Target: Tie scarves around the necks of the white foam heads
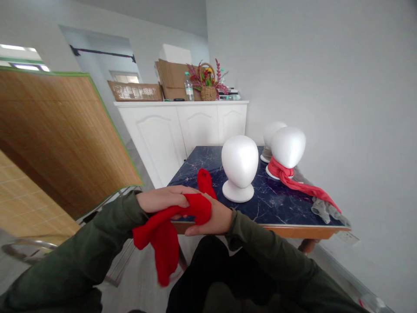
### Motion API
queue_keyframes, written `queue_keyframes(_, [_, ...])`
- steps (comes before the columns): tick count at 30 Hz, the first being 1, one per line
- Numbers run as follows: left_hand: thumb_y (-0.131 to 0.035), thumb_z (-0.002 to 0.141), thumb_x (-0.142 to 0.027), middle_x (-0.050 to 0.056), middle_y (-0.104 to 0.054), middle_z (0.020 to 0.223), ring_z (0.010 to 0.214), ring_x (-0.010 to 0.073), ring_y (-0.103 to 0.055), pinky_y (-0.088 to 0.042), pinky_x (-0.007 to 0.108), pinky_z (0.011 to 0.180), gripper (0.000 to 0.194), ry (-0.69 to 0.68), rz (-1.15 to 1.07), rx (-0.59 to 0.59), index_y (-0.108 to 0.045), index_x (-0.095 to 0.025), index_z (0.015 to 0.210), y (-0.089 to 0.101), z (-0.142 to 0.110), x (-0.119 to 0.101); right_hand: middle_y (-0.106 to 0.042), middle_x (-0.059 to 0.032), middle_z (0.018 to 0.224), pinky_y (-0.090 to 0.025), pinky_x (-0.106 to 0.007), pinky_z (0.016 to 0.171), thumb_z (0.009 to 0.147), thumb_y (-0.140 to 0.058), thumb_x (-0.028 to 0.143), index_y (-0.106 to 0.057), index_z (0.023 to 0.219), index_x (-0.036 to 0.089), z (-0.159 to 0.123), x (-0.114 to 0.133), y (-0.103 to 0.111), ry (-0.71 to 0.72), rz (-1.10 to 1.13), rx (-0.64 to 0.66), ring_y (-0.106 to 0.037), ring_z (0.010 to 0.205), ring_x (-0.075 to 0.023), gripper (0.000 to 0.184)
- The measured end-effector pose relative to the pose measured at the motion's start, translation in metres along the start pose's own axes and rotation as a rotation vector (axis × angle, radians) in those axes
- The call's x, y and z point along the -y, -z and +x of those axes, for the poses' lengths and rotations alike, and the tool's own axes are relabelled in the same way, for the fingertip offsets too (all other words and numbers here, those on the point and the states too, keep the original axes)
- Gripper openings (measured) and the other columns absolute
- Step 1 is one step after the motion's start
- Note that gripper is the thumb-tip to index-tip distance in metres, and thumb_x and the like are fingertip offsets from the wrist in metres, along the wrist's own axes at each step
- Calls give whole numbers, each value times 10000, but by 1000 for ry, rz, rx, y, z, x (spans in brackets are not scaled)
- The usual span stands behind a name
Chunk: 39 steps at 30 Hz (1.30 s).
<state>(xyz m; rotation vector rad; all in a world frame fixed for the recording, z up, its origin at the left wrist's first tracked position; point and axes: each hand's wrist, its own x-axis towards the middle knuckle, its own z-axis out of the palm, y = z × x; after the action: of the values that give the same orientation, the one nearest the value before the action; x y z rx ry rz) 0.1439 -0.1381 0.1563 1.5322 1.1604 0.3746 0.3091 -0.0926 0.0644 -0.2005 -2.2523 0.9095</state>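
Note:
A bright red scarf point(166, 243) is bunched between my two hands at the table's front edge, its loose end dangling below. My left hand point(164, 199) lies over the cloth with its fingers closed on it. From the other side my right hand point(219, 217) grips a fold, thumb on the near side. More red cloth point(205, 180) rises on the table just beyond my hands; whether it joins the held piece is hidden. Close by on the right stands a bare white mannequin head point(239, 163) on a round base, touched by neither hand.
On the marbled blue table point(276, 208), a second mannequin head point(288, 145) wears a coral-red scarf point(306, 189); another head point(272, 130) with grey cloth stands behind. Grey fabric point(322, 211) lies at the right corner. A white cabinet point(159, 130) and bamboo-topped panel point(65, 130) stand beyond.

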Motion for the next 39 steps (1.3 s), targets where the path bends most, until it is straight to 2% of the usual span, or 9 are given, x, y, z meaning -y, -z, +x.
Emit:
queue_keyframes(2, [-501, 654, -203, 7, -609, 696, 588, 132, -525, -413, 221, 541, 244, -52, 58, 71, -609, -150, 867, -5, -4, -15, -615, -62, 1006, -408, -399, 906, 742, -567, 441, -559, 1090, 175, 1, 4, 0, -52, 269, 152, -565, 967, -204, 437])
queue_keyframes(4, [-524, 665, -218, -2, -599, 684, 601, 125, -519, -412, 209, 553, 207, -79, 88, 39, -613, -155, 840, -6, -3, -18, -641, -31, 806, -457, -361, 822, 800, -504, 376, -601, 981, 169, -8, 5, 4, -178, 496, 118, -605, 802, -168, 291])
queue_keyframes(8, [-579, 689, -299, -11, -581, 674, 508, 91, -473, -356, 179, 457, 377, -62, -39, -56, -555, -189, 1048, 0, 4, -5, -632, -12, 982, -433, -355, 868, 748, -540, 262, -510, 1140, 236, -31, 9, 21, -328, 837, -213, -586, 908, -169, 394])
queue_keyframes(11, [-601, 705, -333, -24, -520, 571, 398, 58, -370, -258, 168, 371, 500, -46, -210, -15, -483, -191, 1170, 5, 13, 8, -635, -43, 995, -425, -388, 873, 726, -474, 278, -552, 1087, 200, -43, 11, 37, -354, 1022, -245, -587, 929, -204, 377])
queue_keyframes(17, [-612, 714, -276, -37, -472, 567, 382, 23, -313, -209, 126, 333, 256, -223, -460, -214, -552, -170, 940, 13, 23, 3, -631, -64, 983, -426, -419, 836, 672, -441, 295, -615, 716, 193, -85, -15, 56, -307, 1105, -389, -557, 973, -234, 207])
queue_keyframes(23, [-533, 777, -211, -56, -417, 544, 381, 17, -339, -293, 108, 352, 120, -548, -652, -515, -532, -167, 888, 17, 23, -28, -623, -52, 995, -375, -391, 881, 636, -578, 203, -612, 657, 186, -136, -42, 36, -337, 900, -378, -560, 946, -223, 44])
queue_keyframes(29, [-536, 766, -194, -32, -471, 609, 366, 0, -318, -251, 108, 330, 168, -553, -492, -459, -563, -153, 926, 8, 24, -56, -485, -106, 1235, -298, -405, 961, 522, -726, 528, -470, 1204, 215, -132, -42, 38, -430, 856, 111, -451, 1130, -250, 793])
queue_keyframes(34, [-582, 708, -177, 23, -558, 684, 366, -3, -327, -269, 126, 331, 225, -489, -318, -419, -587, -122, 927, 3, 18, -74, -271, -116, 1401, -171, -456, 1029, 698, -526, 618, -339, 1285, 249, -88, -52, 17, -490, 664, -277, -264, 1279, -239, 718])
queue_keyframes(39, [-517, 735, -143, 44, -562, 696, 429, 54, -456, -325, 144, 357, 207, -385, -262, -567, -597, -119, 924, 7, 12, -84, -488, -115, 1215, -351, -425, 936, 604, -710, 447, -338, 1258, 191, -45, -43, -14, -269, 628, -98, -478, 1085, -226, 794])
